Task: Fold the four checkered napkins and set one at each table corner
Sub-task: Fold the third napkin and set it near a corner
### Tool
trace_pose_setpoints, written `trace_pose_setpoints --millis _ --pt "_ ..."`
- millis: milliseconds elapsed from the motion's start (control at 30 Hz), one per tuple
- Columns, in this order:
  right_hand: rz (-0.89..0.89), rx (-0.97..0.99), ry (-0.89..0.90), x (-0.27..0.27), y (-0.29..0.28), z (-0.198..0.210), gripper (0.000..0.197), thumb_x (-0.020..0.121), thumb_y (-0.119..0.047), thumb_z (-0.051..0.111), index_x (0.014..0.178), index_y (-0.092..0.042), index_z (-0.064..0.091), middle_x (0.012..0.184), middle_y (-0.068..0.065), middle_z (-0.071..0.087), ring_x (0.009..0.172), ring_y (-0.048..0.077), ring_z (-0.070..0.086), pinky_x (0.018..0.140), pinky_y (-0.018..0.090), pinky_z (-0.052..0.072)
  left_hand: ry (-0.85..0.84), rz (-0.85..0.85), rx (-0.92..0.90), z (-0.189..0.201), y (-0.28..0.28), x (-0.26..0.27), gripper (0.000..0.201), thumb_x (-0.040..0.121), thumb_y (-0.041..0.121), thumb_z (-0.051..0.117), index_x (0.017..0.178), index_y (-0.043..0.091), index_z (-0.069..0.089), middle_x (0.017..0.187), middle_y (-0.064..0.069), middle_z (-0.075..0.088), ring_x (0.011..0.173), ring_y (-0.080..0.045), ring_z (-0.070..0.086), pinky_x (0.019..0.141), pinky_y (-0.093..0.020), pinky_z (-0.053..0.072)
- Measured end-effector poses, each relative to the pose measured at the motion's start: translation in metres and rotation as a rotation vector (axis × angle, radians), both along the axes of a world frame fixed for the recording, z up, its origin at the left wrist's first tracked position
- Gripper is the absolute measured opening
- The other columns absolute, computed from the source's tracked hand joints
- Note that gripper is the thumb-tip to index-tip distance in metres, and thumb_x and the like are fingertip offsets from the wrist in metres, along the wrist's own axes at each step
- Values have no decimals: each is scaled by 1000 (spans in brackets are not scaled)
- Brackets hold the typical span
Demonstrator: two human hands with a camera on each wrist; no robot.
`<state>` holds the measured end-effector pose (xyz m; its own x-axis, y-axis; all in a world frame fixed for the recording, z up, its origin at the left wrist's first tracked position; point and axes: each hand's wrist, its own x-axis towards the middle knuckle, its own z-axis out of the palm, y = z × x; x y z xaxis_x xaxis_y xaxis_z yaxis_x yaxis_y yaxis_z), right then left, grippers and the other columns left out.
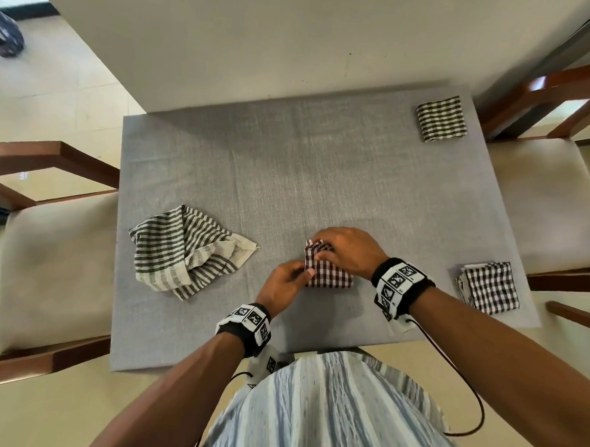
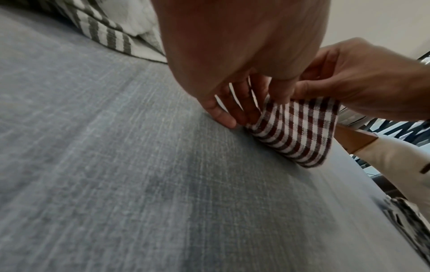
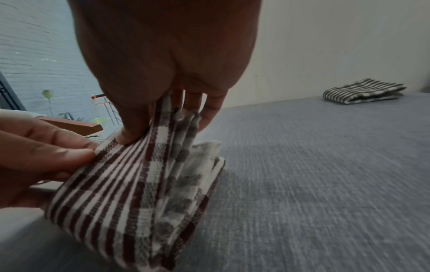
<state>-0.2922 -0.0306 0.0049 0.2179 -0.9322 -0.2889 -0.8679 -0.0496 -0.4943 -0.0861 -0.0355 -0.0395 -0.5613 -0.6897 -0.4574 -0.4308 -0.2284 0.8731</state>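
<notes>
— While the red-checked napkin (image 1: 327, 273) sits near the front middle of the worktop (image 1: 290, 161), which corners are already served?

— The far right corner has a folded green-striped napkin (image 1: 441, 119), and the near right has a folded dark-checked napkin (image 1: 490, 287). The crumpled green-striped napkin (image 1: 186, 251) lies unfolded toward the left, well apart from the hands.

— And the grip on the one in hand?

— The right hand (image 1: 348, 251) pinches the far edge, thumb on one face and fingers (image 3: 209, 110) on the other, with the layers bunched between them. The left hand (image 1: 282, 284) nips the near left edge between thumb and fingertips (image 3: 76, 152). Both are clamped on the same cloth; in the wrist views that part is lifted while the rest lies on the worktop.

— So what would make this fold come out tidy?

— From the right wrist view the layers splay apart like a fan, so I'd say they want squaring first: bring the edges level, then lay the packet down flat. Pressing along the crease with straight fingers should help it hold, since a thick little bundle like this tends to spring open.

— Where should it go?

— My guess is one of the left corners, as both look vacant. Carry it flat, pinched at the open edge, so nothing unfolds on the way.
</notes>
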Motion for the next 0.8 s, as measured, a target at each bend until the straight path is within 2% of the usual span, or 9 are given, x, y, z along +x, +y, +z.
trace_pose_setpoints --millis 67,133,233,433,633,800 --pt "-25 7 5 1 -2 -7 32 95 -44 55 119 -24 61 115 -3 68 100 17 63 88 39 52 -60 1 -23 -1 -1 0 17 98 26 58 97 13 68 90 -11 69 80 -21 62 83 -46 51" --pt "-59 15 8 0 -3 -11 29 94 -43 57 115 -23 62 111 -3 68 95 16 62 84 37 51 -99 -10 -25 -3 -2 0 15 97 26 59 101 15 69 93 -9 71 87 -25 66 85 -45 53" --pt "-98 4 11 1 -1 -19 22 96 -39 56 108 -21 62 105 -2 66 90 18 61 79 34 49 -137 -17 -24 -4 -3 -1 18 97 27 59 106 16 69 95 -5 72 91 -23 67 88 -44 54" --pt "-152 -15 -6 1 2 -26 16 101 -31 50 105 -18 59 103 1 63 81 19 60 74 35 51 -181 -2 -65 -7 -6 -4 18 96 33 59 100 18 68 91 -5 71 86 -25 66 84 -47 55" --pt "-185 -23 -11 2 -2 -29 16 102 -30 48 102 -17 57 98 0 61 77 21 59 71 40 53 -240 -14 -104 -9 -9 -9 22 96 36 58 104 18 68 89 -1 70 83 -18 66 79 -37 56" --pt "-206 -22 -25 2 -5 -32 18 101 -33 49 102 -17 58 99 0 61 77 20 59 71 39 53 -262 -13 -103 -8 -10 -11 21 97 34 59 106 16 66 90 1 69 83 -16 65 72 -26 52"
